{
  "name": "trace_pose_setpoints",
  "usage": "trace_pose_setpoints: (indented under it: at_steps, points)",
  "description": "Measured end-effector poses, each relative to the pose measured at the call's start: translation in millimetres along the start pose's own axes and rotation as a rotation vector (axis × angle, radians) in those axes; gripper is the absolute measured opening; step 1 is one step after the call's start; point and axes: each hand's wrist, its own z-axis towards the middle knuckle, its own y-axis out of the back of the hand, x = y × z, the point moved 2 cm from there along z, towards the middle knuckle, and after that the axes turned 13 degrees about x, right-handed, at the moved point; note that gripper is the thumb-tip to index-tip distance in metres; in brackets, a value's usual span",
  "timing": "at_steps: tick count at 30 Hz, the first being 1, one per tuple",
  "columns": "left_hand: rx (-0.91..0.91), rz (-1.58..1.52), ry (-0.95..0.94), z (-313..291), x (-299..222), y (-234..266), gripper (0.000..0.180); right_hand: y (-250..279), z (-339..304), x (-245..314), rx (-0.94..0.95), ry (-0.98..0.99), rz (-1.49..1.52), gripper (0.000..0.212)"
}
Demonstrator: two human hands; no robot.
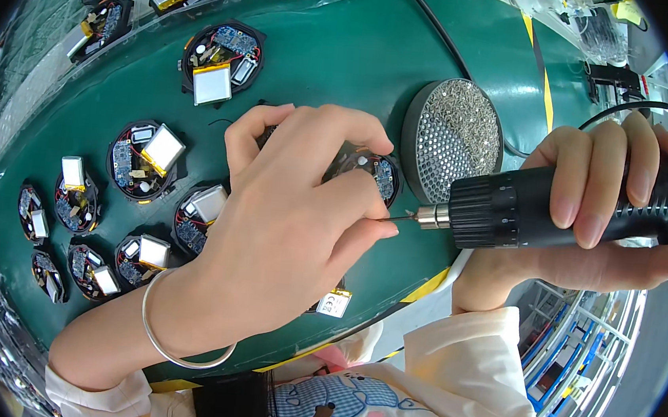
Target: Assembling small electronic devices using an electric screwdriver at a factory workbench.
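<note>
Here's the right hand [597,180], fingers wrapped firmly round a black cylindrical electric screwdriver [509,205], its thin metal bit [405,218] pointing left. And the left hand [287,200] meets it — thumb and forefinger together, pinched at the bit's tip; whether a screw sits between them, I can't tell. Beneath that hand, partly hidden, lies a round black housing with a blue circuit board [385,183] on the green tabletop [339,58]. Just beside it, a dark round dish of small silver screws [409,145]. The step in hand, I'd judge, is steadying or loading the tip — and the next move calls for a straight bit, a light pinch, and care around the exposed board.
</note>
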Motion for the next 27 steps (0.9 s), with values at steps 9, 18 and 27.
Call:
trace_pose_setpoints:
  at_steps: [9,18,27]
  points:
    - [0.024,-0.013,-0.032,2,-2,2,0.044,-11,2,0,0.164,-0.039,-0.191,0.065]
    - [0.018,-0.005,-0.089,4,-2,-3,0.064,-8,-3,-1,0.115,0.006,-0.365,0.071]
    - [-0.049,-0.094,-0.048,1,2,-12,0.061,-19,-5,-4,0.367,-0.097,-0.431,0.061]
